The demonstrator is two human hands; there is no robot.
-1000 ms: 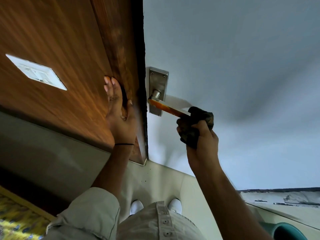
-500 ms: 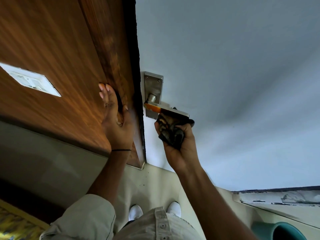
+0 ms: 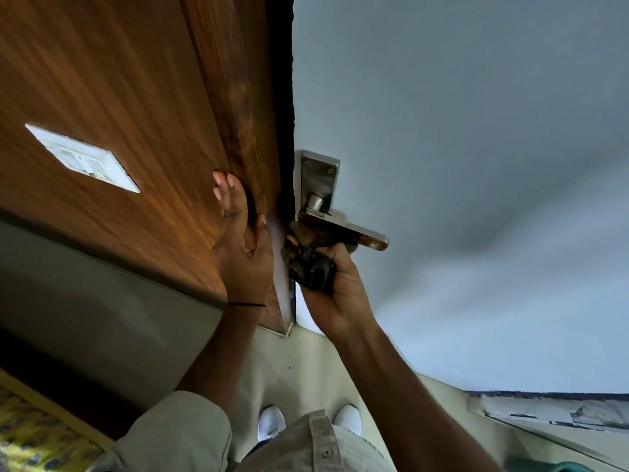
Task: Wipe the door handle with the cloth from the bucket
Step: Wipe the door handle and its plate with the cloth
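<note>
A metal lever door handle [image 3: 343, 229] with a steel backplate [image 3: 320, 178] is mounted on the pale grey door [image 3: 459, 165]. My right hand [image 3: 335, 287] grips a dark, crumpled cloth [image 3: 309, 264] and presses it against the underside of the lever, close to the door's edge. My left hand [image 3: 243, 247] lies flat with spread fingers on the brown wooden frame [image 3: 238, 97] just left of the handle. Only a sliver of the green bucket [image 3: 558, 466] shows at the bottom right corner.
A white switch plate [image 3: 81, 158] sits on the wood panel [image 3: 102, 80] at left. Below are a pale tiled floor [image 3: 296, 369], my white shoes [image 3: 270, 420] and a yellow patterned mat [image 3: 30, 441] at bottom left. A chipped threshold [image 3: 551, 412] runs at right.
My right hand has slid the cloth along the lever from its free end to the part near the door edge. The left hand has stayed pressed on the frame.
</note>
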